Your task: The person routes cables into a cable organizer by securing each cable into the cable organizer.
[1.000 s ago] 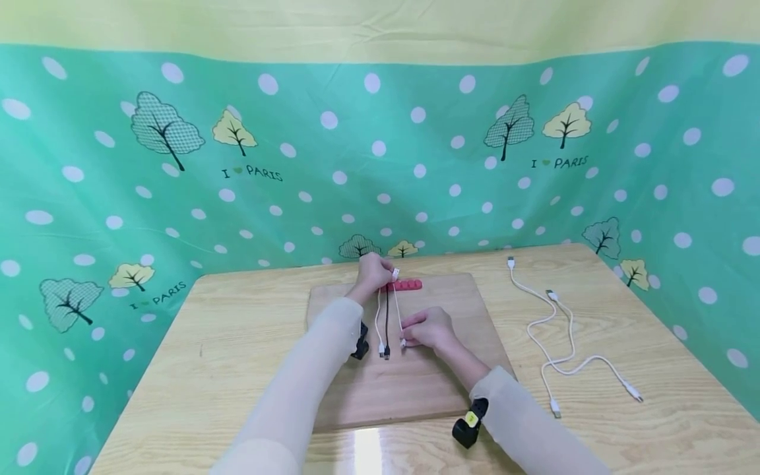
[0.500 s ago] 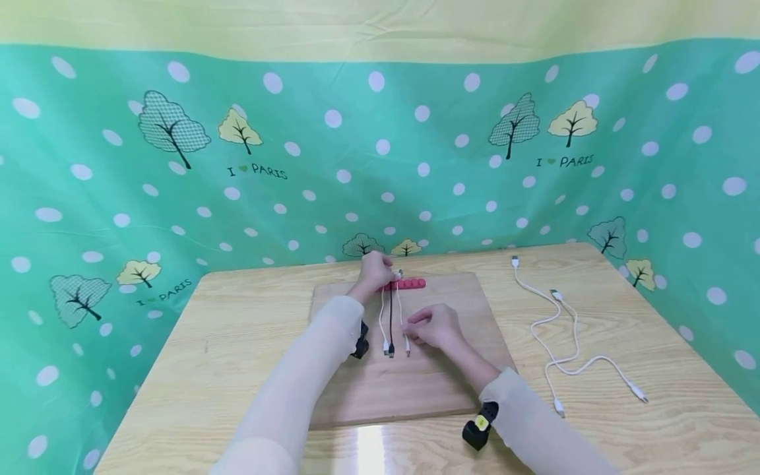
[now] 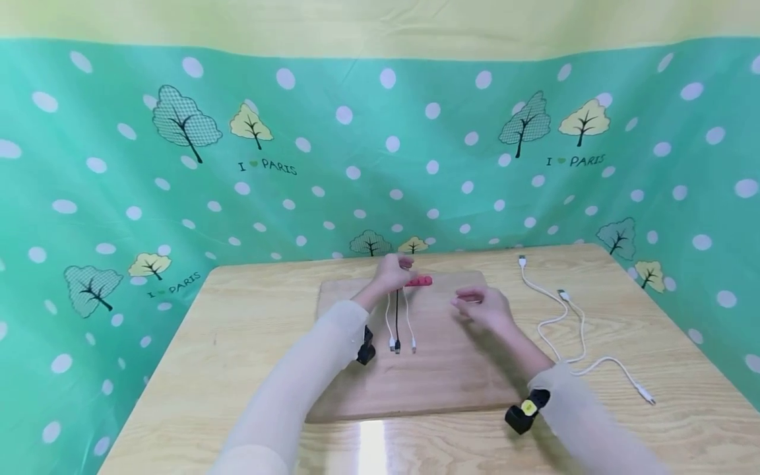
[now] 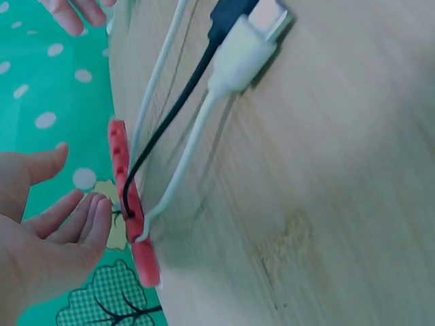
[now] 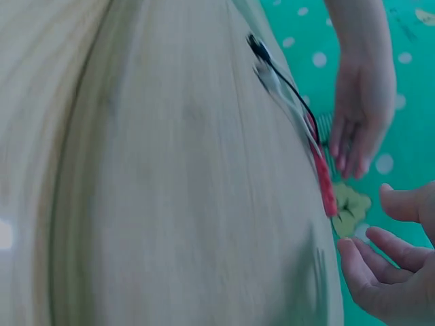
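Note:
A red cable holder with several slots lies at the far edge of the wooden board. Two white USB cables and a black USB cable run from its slots toward the near side. One white cable sits in a slot by the black one. My left hand hovers at the holder, fingers loosely bent around nothing in the left wrist view. Its wrist hides part of the holder in the head view. To the right, my right hand is above the board, thumb and fingers apart, holding nothing.
Two more white cables lie loosely curved on the table, right of the board. A green dotted curtain stands behind and along both sides. Each wrist carries a black camera.
My right hand has let go of the rightmost white cable's near end and moved right. My left hand has released that cable's far end at the holder. The view has shifted slightly.

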A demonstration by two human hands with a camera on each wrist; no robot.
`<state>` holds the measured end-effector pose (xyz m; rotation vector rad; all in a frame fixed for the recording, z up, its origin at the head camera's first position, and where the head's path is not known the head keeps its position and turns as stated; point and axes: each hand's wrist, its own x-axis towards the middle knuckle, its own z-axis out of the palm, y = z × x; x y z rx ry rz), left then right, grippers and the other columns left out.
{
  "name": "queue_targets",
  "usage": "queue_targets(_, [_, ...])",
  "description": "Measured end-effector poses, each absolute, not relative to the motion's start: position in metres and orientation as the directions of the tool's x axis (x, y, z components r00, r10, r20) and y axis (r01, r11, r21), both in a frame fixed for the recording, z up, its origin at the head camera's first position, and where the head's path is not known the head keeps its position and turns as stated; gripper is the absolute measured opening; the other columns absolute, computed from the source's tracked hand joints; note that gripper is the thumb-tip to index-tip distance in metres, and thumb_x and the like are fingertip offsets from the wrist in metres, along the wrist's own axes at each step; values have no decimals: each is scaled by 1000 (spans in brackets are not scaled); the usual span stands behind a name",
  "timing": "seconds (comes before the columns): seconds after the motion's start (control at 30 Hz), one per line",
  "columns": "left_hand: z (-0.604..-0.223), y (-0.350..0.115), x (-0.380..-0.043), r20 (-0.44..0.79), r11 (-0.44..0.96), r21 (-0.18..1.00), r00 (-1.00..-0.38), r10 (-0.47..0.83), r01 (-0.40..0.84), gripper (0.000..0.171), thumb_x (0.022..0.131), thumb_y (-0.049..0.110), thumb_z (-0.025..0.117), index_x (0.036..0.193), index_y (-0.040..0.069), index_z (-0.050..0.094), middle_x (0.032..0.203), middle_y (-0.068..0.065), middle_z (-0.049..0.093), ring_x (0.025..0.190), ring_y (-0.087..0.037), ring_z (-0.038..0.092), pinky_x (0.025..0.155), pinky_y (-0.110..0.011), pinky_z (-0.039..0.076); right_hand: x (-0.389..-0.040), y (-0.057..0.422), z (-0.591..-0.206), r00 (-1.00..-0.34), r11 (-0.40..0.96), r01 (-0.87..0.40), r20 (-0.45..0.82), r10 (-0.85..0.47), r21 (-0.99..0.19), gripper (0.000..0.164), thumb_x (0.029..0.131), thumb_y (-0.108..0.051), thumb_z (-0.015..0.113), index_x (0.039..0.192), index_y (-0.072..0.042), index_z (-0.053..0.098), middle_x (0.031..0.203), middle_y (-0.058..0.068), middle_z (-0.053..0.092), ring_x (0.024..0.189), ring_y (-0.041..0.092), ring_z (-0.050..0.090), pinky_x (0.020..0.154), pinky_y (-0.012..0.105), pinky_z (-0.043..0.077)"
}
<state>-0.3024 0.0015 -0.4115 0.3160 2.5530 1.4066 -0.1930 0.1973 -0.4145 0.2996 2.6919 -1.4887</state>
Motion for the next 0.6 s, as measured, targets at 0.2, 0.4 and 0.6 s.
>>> queue_targets(0.2, [-408, 7, -295, -63, 490, 864, -942, 329, 113, 50, 87, 18, 73, 130, -1, 57, 131, -19, 63, 120, -31, 61, 103, -39, 54, -192, 231, -403, -981, 581, 175, -92, 169, -795, 43, 94, -27, 65, 126, 1, 62, 124, 25, 67, 99, 28, 73, 83, 29, 60])
queue_targets(0.4, [-410, 11, -285, -78, 536, 830, -921, 381, 152, 46, 90, 18, 71, 130, -1, 57, 123, -16, 67, 114, -29, 63, 98, -35, 56, -188, 268, -398, -981, 567, 159, -63, 185, -808, 48, 96, -28, 63, 129, 6, 58, 119, 25, 69, 80, 7, 72, 77, 25, 62])
queue_targets(0.6, [-410, 16, -278, -78, 539, 825, -911, 406, 170, 41, 91, 16, 69, 128, 0, 60, 120, -14, 69, 112, -26, 63, 98, -33, 56, -184, 306, -395, -969, 610, 202, -65, 239, -766, 55, 97, -36, 59, 132, 7, 55, 115, 22, 72, 69, -9, 60, 72, 20, 59])
